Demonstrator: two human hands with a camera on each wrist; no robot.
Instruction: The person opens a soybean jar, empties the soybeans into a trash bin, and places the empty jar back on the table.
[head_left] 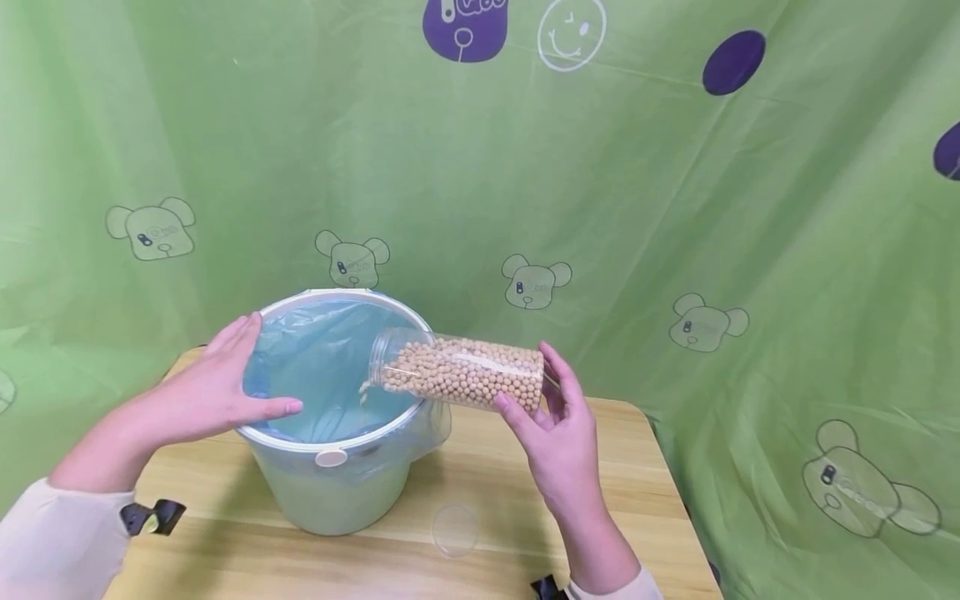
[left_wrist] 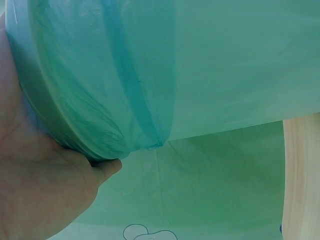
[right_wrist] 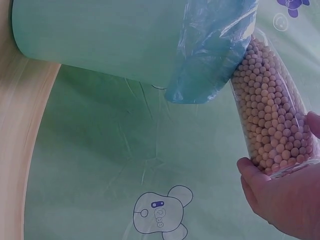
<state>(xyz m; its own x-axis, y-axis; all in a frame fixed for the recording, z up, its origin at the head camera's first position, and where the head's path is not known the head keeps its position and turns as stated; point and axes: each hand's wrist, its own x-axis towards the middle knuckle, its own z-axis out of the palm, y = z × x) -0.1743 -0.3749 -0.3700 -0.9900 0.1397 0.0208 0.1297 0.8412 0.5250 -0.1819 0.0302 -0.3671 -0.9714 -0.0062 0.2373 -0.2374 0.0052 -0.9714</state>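
Note:
My right hand [head_left: 558, 425] grips the base of a clear plastic jar [head_left: 465, 371] filled with round tan soybeans [right_wrist: 272, 115]. The jar lies nearly sideways across the right rim of a pale green bucket [head_left: 330, 492], its uncapped mouth over the inside. A few beans drop from that mouth into the bucket. A blue plastic bag [head_left: 315, 358] lines the bucket and hangs out past the rim on the right. At the left rim rests my left hand [head_left: 202, 392], fingers extended along the edge and thumb stretched over the opening.
The bucket stands on a light wooden table [head_left: 495, 475] with rounded corners. A faint, clear round disc [head_left: 455, 531] lies near the table's front. Behind and to the right hangs a green curtain [head_left: 637, 208] printed with bear heads.

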